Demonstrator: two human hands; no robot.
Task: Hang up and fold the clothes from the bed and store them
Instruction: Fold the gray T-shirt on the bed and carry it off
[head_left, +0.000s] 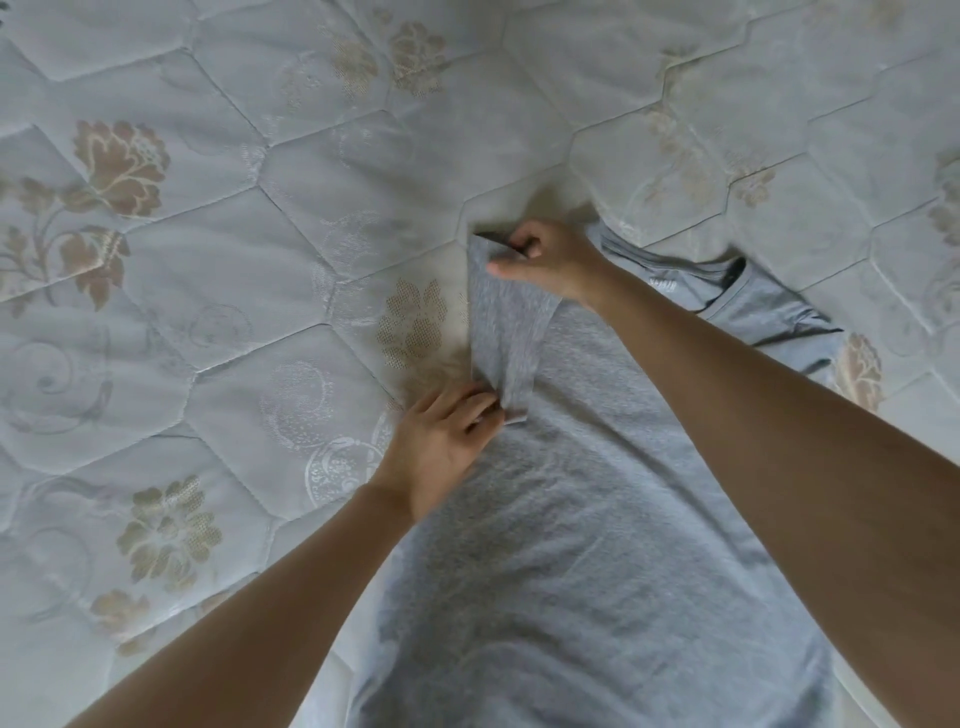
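A grey T-shirt (587, 519) lies flat on the bed, its collar (727, 291) toward the far right. Its left sleeve (506, 332) is folded in over the body. My right hand (550, 260) pinches the far corner of that sleeve at the shoulder. My left hand (447, 441) pinches the sleeve's near end against the shirt's left edge. Both forearms reach in from the bottom of the view, the right one crossing over the shirt.
The quilted pale mattress (234, 260) with beige flower patterns spreads all around the shirt, to the left, far side and right. No other clothes show in view.
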